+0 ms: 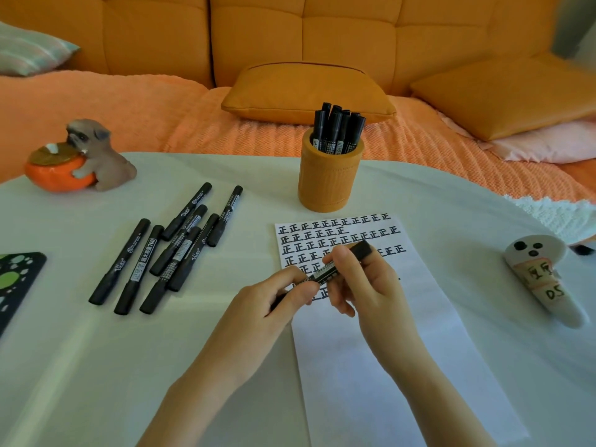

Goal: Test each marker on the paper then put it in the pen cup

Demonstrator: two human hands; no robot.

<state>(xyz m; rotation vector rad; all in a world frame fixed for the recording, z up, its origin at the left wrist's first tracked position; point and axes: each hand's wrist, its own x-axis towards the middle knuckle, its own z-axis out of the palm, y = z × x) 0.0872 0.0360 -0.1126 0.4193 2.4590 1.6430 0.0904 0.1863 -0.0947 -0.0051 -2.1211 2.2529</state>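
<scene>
2 hands (274,298) (364,279) around 1 marker (325,271) over paper (371,366)

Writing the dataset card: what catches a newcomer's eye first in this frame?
The left hand and right hand grip one black marker over the white paper sheet, whose top carries rows of black characters. Behind it stands an orange cylindrical pen cup packed with black markers; loose black markers lie on the white table to the left.
</scene>
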